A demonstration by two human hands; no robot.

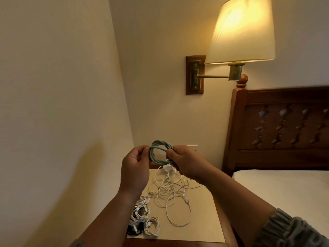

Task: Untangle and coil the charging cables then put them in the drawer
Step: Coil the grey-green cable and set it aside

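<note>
A pale green cable (159, 150) is wound into a small coil and held in the air above the bedside table (204, 216). My left hand (135, 168) pinches the coil's left side. My right hand (185, 163) grips its right side, fingers curled round the loops. Below the hands a loose tangle of white cables (173, 191) spreads over the tabletop. Several small coiled white cables (142, 211) lie in a row along the table's left front, with a dark one (133, 230) nearest the edge. No drawer shows in this view.
A lit wall lamp (242, 32) on a swing arm hangs above the table. The wooden headboard (284, 129) and the white mattress (284, 188) stand close on the right. A plain wall closes the left side. A wall socket (191, 147) sits behind the hands.
</note>
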